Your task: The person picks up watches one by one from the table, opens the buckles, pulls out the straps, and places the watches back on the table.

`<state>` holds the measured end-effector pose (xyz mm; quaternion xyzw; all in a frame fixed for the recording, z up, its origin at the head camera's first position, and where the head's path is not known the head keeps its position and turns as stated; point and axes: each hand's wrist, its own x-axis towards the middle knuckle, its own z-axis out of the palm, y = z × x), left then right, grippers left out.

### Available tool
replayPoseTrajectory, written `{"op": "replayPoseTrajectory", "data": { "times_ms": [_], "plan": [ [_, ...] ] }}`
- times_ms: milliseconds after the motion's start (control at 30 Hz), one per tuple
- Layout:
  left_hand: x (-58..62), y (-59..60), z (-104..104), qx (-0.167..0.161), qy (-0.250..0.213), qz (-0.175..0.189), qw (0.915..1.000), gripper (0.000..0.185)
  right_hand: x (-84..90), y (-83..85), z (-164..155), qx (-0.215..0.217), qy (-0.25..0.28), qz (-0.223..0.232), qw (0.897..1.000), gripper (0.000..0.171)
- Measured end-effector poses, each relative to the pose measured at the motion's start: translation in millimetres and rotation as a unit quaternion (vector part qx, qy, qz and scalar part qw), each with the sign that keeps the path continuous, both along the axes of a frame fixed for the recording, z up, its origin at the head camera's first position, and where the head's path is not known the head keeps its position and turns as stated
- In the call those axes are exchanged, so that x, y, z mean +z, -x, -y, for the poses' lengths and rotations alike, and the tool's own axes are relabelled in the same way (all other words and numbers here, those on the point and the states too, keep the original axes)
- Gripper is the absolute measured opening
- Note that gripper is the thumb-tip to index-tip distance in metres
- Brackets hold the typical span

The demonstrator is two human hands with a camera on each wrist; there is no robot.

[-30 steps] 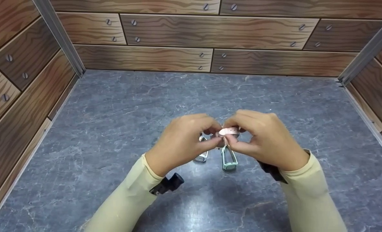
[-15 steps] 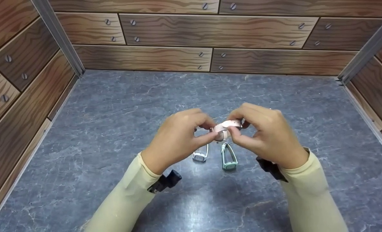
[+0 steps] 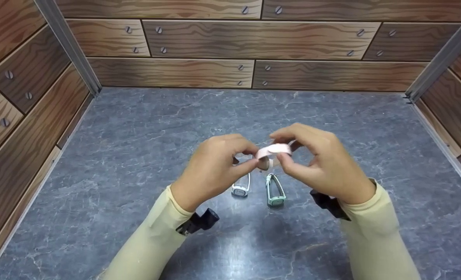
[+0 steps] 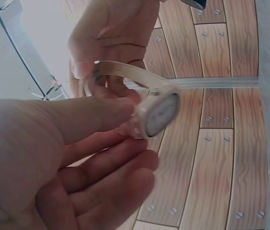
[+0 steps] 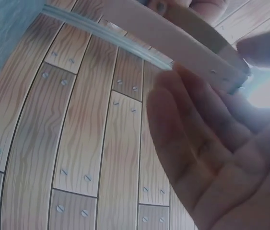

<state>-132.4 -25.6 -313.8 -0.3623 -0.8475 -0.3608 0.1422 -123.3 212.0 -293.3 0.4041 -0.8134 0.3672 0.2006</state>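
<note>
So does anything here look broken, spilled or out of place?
Nothing stands out. Both hands, left and right, hold a pink watch; a white watch and a green watch lie side by side below.

You had three watches in front of you: one pink watch (image 3: 274,149) held up between your two hands, one white watch (image 3: 241,189) lying on the tabletop (image 3: 137,147) near you to the left, and one mint-green watch (image 3: 275,191) lying just to its right. Two hands, left hand (image 3: 211,171) and right hand (image 3: 323,165), were in view.
</note>
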Motion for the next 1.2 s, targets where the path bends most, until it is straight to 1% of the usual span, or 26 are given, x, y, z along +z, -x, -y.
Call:
{"op": "replayPoseTrajectory", "data": {
  "times_ms": [67, 133, 233, 300, 400, 500, 633, 767, 867, 933, 1067, 1200],
  "plan": [
    [0.0, -0.7, 0.3, -0.003, -0.025, -0.001, 0.9997, 0.007, 1.1, -0.8, 1.2, -0.003, 0.028, -0.003, 1.0, 0.025],
    [0.1, -1.2, 0.5, -0.004, -0.039, -0.001, 0.9992, 0.008, 2.0, -1.3, 2.2, -0.007, 0.05, -0.011, 0.999, 0.02],
    [0.5, -1.7, 0.1, -0.003, -0.035, -0.005, 0.9994, 0.01, 2.7, -1.9, 2.6, -0.008, 0.064, -0.023, 0.998, 0.016],
    [0.3, -1.8, 0.1, 0.001, -0.022, -0.016, 0.9996, 0.015, 2.8, -1.8, 2.7, -0.003, 0.051, -0.024, 0.998, 0.017],
    [-0.1, -2.0, 0.2, 0.001, -0.012, -0.033, 0.9994, 0.025, 1.0, -0.9, 2.6, 0.008, 0.01, -0.014, 1.0, 0.018],
    [-0.6, -2.2, 0.3, -0.004, -0.028, -0.057, 0.998, 0.027, -1.5, 0.2, 3.2, 0.024, -0.022, -0.005, 0.999, 0.02],
    [-0.8, -2.3, -0.3, -0.002, -0.045, -0.075, 0.9962, 0.023, -2.6, 0.5, 4.7, 0.037, -0.027, -0.001, 0.999, 0.024],
    [-1.1, -2.3, -1.3, 0.005, -0.037, -0.059, 0.9976, 0.021, -2.0, -0.2, 5.6, 0.034, -0.033, -0.017, 0.999, 0.024],
    [-0.7, -2.7, -2.1, 0.005, -0.035, -0.04, 0.9986, 0.018, -1.4, -0.9, 6.4, 0.029, -0.04, -0.032, 0.998, 0.022],
    [-0.4, -3.0, -2.4, 0.003, -0.038, -0.034, 0.9987, 0.015, -1.2, -1.4, 6.6, 0.026, -0.042, -0.033, 0.998, 0.02],
    [-0.3, -4.1, -3.3, 0.0, -0.041, -0.046, 0.9981, 0.012, -2.4, -2.1, 6.6, 0.013, -0.044, -0.014, 0.999, 0.017],
    [-1.2, -4.3, -4.8, -0.008, -0.039, -0.065, 0.9971, 0.011, -4.4, -2.2, 6.3, -0.009, -0.059, -0.018, 0.998, 0.015]
  ]
}}
